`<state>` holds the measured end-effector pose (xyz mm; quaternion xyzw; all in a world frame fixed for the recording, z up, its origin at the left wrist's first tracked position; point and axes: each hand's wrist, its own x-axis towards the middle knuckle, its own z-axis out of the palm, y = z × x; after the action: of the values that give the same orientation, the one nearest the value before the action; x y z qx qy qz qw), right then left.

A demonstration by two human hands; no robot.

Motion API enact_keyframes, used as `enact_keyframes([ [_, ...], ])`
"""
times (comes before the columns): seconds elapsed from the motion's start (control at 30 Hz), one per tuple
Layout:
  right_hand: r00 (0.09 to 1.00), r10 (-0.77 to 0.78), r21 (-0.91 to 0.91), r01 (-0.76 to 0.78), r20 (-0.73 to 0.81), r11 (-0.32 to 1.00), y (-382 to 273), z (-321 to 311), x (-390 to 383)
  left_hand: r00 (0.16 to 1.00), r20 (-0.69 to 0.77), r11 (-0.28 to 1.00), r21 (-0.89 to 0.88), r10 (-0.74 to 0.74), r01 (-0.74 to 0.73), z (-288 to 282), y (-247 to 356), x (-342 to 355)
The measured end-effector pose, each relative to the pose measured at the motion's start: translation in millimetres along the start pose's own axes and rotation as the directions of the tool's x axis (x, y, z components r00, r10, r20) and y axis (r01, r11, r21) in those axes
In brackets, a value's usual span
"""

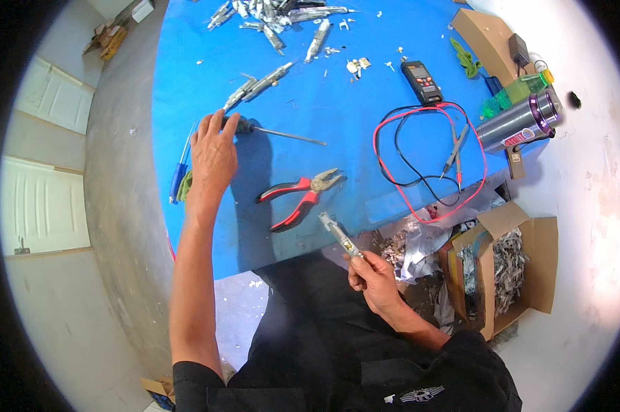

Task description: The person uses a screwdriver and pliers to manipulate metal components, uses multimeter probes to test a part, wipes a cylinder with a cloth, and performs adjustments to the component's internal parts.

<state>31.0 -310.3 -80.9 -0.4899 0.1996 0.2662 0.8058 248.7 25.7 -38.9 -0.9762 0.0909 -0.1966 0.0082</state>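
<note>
My left hand (214,154) has its fingers curled over the dark handle of a long screwdriver (286,135) at the left of the blue table. A blue-handled screwdriver (181,172) and a green cloth (184,185) lie beside that hand. My right hand (372,278) holds a narrow pale grey plastic-and-metal part (337,230) near the front edge. Between my hands lie open pliers with red and black handles (303,189).
The blue table (310,89) bears similar parts (276,17), a multimeter (420,82) with looped leads, a steel flask (509,123), a green bottle (512,93) and cardboard (478,34). Below right, a box (540,268) holds scrap.
</note>
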Motion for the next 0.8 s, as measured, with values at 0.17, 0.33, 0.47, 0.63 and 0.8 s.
enact_keyframes([
  [0.17, 1.0, 0.018, -0.151, -0.017, 0.003, 0.988, -10, -2, 3, 0.981, 0.188, 0.998, 0.052, -0.037, 0.028, -6, -1, 16],
  [0.33, 0.996, -0.031, -0.32, 0.056, 0.082, 0.946, -33, 6, 4, 0.996, 0.081, 0.995, -0.094, -0.026, 0.033, -43, 2, -24],
  [0.47, 0.997, 0.047, -0.362, -0.02, 0.066, 0.932, -36, 7, 19, 0.977, 0.081, 0.928, -0.305, -0.199, 0.215, -87, 34, -78],
  [0.63, 0.99, 0.074, -0.248, -0.043, 0.117, 0.968, -29, 11, 31, 0.902, 0.232, 0.795, -0.426, -0.365, 0.431, -146, 77, -183],
  [0.8, 0.981, 0.101, -0.096, -0.086, 0.166, 0.992, -32, 18, 28, 0.906, 0.24, 0.696, -0.581, -0.349, 0.422, -165, 113, -243],
])
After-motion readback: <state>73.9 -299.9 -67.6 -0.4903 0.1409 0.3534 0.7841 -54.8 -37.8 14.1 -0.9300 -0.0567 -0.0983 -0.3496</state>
